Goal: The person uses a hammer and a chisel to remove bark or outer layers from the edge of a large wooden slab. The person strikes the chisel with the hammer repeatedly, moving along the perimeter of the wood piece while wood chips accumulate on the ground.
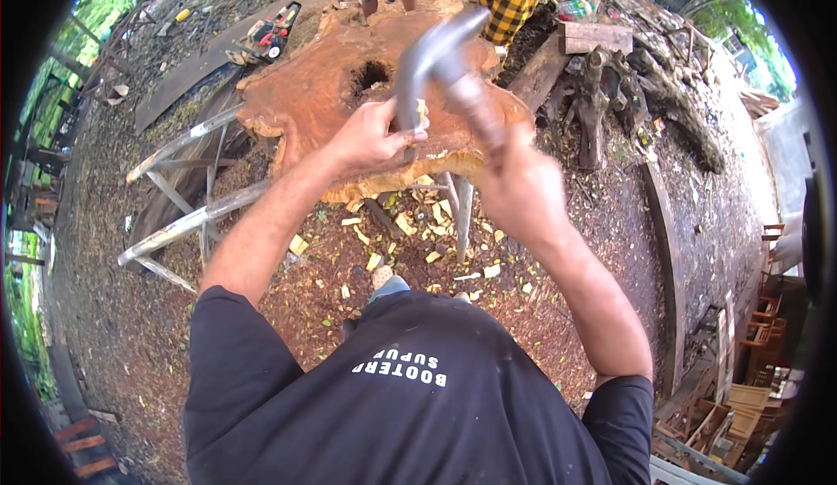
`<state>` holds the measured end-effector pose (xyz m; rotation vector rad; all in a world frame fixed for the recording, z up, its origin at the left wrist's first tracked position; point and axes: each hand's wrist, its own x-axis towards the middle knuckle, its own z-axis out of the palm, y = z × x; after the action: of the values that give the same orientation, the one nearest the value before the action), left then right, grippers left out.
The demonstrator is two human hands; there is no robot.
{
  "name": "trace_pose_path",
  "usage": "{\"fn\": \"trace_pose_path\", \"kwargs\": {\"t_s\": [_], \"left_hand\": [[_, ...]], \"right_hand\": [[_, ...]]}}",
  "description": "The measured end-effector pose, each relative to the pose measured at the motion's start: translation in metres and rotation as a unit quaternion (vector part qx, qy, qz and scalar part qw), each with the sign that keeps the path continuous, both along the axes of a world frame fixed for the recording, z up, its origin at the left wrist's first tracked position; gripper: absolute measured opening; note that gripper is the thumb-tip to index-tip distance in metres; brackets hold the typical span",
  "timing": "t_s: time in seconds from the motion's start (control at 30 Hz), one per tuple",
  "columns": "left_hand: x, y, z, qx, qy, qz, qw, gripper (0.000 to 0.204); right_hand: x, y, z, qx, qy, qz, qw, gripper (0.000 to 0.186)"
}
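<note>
A broad reddish-brown wooden slab point(305, 101) with a ragged yellow edge lies in front of me, a dark hole in its middle. My left hand point(373, 138) is closed around a grey metal chisel point(406, 101), held roughly upright over the slab's near part. My right hand point(523, 184) grips the handle of a claw hammer point(446, 62), which is blurred by motion. The hammer's head overlaps the top of the chisel; whether they touch I cannot tell. The chisel's lower end is hidden by my left fingers.
Pale wood chips point(405, 223) litter the ground below the slab. Wooden trestle legs point(183, 228) stick out at left. An orange-and-black power tool point(275, 31) rests on a plank. Two people stand beyond the slab, one in checkered shorts point(507, 10). Gnarled roots point(602, 92) lie at right.
</note>
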<state>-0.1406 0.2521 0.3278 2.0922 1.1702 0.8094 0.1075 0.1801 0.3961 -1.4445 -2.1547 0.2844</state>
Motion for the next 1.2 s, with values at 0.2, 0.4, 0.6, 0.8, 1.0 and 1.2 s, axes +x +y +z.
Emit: {"fn": "trace_pose_path", "kwargs": {"t_s": [0.2,0.4,0.6,0.8,1.0,1.2], "left_hand": [[-0.002,-0.001,-0.018,-0.02,0.012,0.016,1.0,0.032],[0.0,-0.006,-0.041,-0.083,-0.073,0.033,0.993,0.03],[-0.001,0.001,-0.056,-0.015,-0.012,0.019,1.0,0.034],[-0.004,-0.015,-0.044,-0.033,-0.033,0.046,0.998,0.028],[0.0,0.003,-0.06,0.024,0.096,0.007,0.995,0.036],[-0.007,-0.006,-0.065,-0.024,0.024,0.039,0.999,0.038]], "right_hand": [[0.002,0.014,0.012,-0.109,-0.138,0.006,0.984,0.026],[-0.005,-0.005,0.046,0.059,0.212,-0.032,0.975,0.02],[0.009,0.018,-0.008,-0.086,-0.158,0.026,0.983,0.025],[-0.001,0.006,0.053,0.053,0.115,-0.018,0.992,0.013],[0.01,0.007,-0.039,-0.092,-0.13,-0.017,0.987,0.021],[0.004,0.002,0.019,-0.04,0.053,-0.039,0.997,0.026]]}}
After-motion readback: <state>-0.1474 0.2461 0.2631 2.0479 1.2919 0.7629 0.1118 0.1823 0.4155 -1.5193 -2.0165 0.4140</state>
